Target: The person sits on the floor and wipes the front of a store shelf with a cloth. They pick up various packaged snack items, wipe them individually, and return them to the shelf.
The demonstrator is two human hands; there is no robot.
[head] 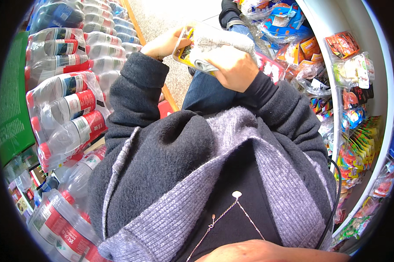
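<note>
My left hand point(166, 42) holds the left edge of a clear plastic container point(180, 52) with yellow and dark print, its thumb over the rim. A folded, pale grey cloth point(223, 37) lies against the container, and my right hand point(234, 67) grips it, fingers curled over its near side. Both hands are above my jeans-clad legs point(205, 93). Under the right wrist shows a red and clear package point(272, 68); its contents cannot be made out.
Shrink-wrapped bottles point(75, 104) with red caps are stacked at the left, beside a green box point(13, 98). Curved white shelves point(334, 108) with bagged snacks point(288, 24) stand close on the right. Speckled floor point(175, 75) shows between, along a wooden edge point(136, 23).
</note>
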